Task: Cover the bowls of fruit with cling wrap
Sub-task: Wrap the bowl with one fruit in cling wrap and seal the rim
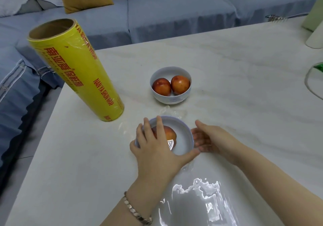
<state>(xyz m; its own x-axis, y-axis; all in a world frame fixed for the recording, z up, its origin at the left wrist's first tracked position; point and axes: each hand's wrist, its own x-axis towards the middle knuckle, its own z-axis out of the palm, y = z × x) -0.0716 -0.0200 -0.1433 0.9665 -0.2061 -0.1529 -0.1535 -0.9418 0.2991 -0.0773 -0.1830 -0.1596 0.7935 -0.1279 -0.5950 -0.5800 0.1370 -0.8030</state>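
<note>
A white near bowl (185, 139) holds one red-orange fruit (170, 135) and has clear cling wrap (195, 196) stretched over it, trailing toward me. My left hand (155, 147) lies flat over the bowl's left rim and top, fingers spread. My right hand (209, 138) presses its fingers against the bowl's right side. Behind it, a second white bowl (170, 100) with two red fruits (171, 86) stands uncovered. A big yellow cling wrap roll (76, 70) stands upright at the left.
The marble table (244, 68) ends at its left edge near the roll. A grey-blue sofa (174, 12) with cushions is behind. A white cylinder (314, 37) and a glass item (314, 82) sit at the right edge.
</note>
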